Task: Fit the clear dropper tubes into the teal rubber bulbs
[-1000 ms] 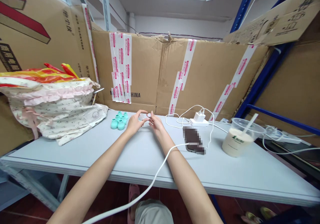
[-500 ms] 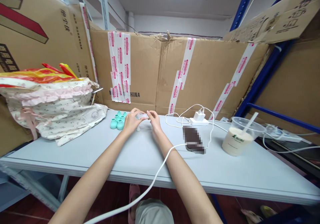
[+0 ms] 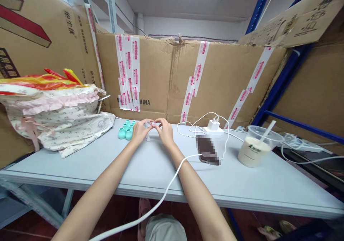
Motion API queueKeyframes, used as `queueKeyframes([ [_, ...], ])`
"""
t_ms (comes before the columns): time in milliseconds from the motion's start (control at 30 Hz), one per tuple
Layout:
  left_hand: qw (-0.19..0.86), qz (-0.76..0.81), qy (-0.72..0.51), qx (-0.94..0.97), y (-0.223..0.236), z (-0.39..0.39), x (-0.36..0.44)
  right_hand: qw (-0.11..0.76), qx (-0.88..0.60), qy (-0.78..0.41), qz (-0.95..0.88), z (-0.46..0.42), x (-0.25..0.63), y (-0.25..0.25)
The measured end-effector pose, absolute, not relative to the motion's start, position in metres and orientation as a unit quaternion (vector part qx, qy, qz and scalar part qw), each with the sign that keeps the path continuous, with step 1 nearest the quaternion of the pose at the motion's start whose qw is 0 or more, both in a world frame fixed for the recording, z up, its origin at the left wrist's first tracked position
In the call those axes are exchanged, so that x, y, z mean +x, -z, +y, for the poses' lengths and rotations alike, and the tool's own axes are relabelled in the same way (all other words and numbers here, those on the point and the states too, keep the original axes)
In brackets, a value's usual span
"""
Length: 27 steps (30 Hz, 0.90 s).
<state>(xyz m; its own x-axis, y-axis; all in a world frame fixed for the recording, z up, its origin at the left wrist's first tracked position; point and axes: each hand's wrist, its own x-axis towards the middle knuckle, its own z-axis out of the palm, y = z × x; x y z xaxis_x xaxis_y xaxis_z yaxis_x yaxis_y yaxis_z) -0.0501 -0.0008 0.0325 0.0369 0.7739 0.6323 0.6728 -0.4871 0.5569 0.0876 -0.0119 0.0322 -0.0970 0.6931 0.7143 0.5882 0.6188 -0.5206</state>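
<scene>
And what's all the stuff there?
Table: one, pale grey, centre
Little pots: at least six, turquoise, table's left
Small piece: at least one, clear, in left hand
Phone: one, dark, right of centre
Charger: one, white, behind phone
Cables: several, white, mostly right
Cup with straw: one, clear, right end
Cloth bag: one, white floral, left end
Plastic: count unclear, red and yellow, on cloth bag
Cardboard: several, brown, behind table
Tape: several, white and pink, on cardboard
Posts: several, blue, right
Shoes: several, pink and yellowish, floor
Left hand, right hand: two, bare, centre
</scene>
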Motion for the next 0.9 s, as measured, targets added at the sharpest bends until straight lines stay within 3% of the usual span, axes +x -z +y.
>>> queueKeyframes([
  [900, -0.064, 0.465, -0.473, 0.746, -0.024, 0.004, -0.055, 0.570, -0.435, -0.095, -0.691, -0.001, 0.081, -0.019],
])
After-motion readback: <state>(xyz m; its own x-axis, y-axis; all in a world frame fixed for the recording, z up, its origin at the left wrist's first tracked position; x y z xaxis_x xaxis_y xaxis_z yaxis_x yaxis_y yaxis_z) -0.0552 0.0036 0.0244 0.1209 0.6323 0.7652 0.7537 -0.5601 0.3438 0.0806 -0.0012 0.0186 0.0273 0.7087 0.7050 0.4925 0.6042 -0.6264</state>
